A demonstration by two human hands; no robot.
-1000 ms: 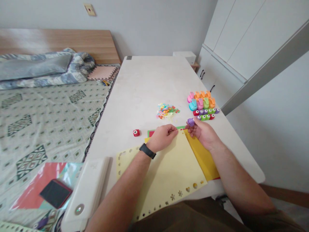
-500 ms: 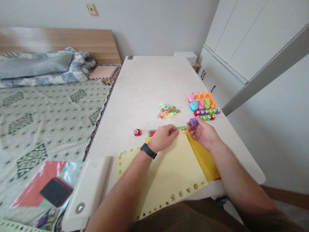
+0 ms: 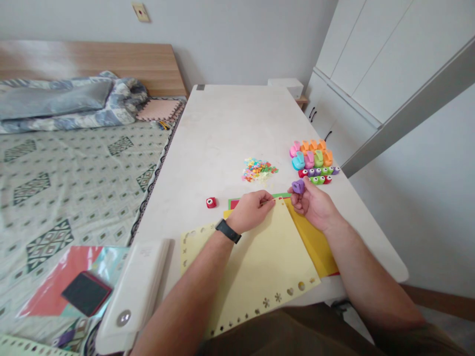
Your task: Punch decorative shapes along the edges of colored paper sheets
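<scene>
My left hand (image 3: 254, 210), with a dark band at the wrist, pinches the far edge of a pale yellow paper sheet (image 3: 267, 252). Rows of punched shapes, such as hearts, circles and flowers, run along the sheet's edges. Off the sheet's far right corner, my right hand (image 3: 315, 202) holds a small purple craft punch (image 3: 298, 186) between thumb and fingers. The punch is apart from the paper. Beneath the pale sheet lie deep yellow paper (image 3: 313, 242) and, poking out at the far side, green and red sheets.
A pile of colourful paper cutouts (image 3: 259, 169) lies beyond my hands. Rows of craft punches (image 3: 313, 155) stand at the right, and a red punch (image 3: 211, 202) sits alone to the left. A white machine (image 3: 139, 287) occupies the near left table edge, beside the bed (image 3: 85, 188).
The purple punch has turned slightly in my right hand, which has shifted a little. My left hand and the sheet stay in place.
</scene>
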